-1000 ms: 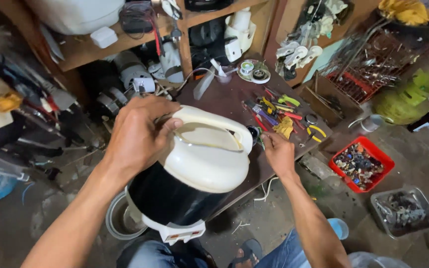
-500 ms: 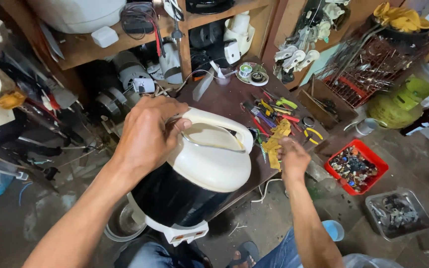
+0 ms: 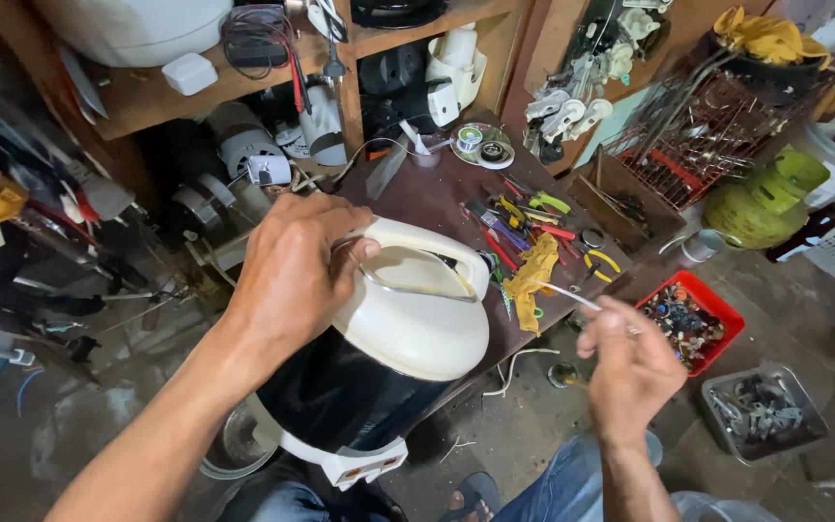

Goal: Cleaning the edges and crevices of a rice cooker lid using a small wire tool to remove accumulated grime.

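Two hands work over a crowded dark tabletop point(image 3: 427, 198) in a cluttered workshop. Largest in view is the rice cooker point(image 3: 379, 387), black-bodied with a cream lid, tilted on its side across the person's lap with its top leaning toward the tabletop edge. The left hand point(image 3: 287, 275) is closed over the cooker's upper rim, fingers curled around the metal carrying handle point(image 3: 417, 288) where it meets the lid. The right hand point(image 3: 630, 362) hovers apart from the cooker, to its right, pinched shut on a thin metal tool point(image 3: 567, 295) whose tip points toward a yellow rag point(image 3: 531, 275) lying among the pliers and screwdrivers point(image 3: 524, 217). On the floor beyond sit a red tray of small parts point(image 3: 693, 324) and a grey tray point(image 3: 761, 411).

The cooker is held by one hand only and rests on a rounded side, so it seems liable to roll or slide off the lap. The thin tool could also slip from so light a pinch, or snag the rag.
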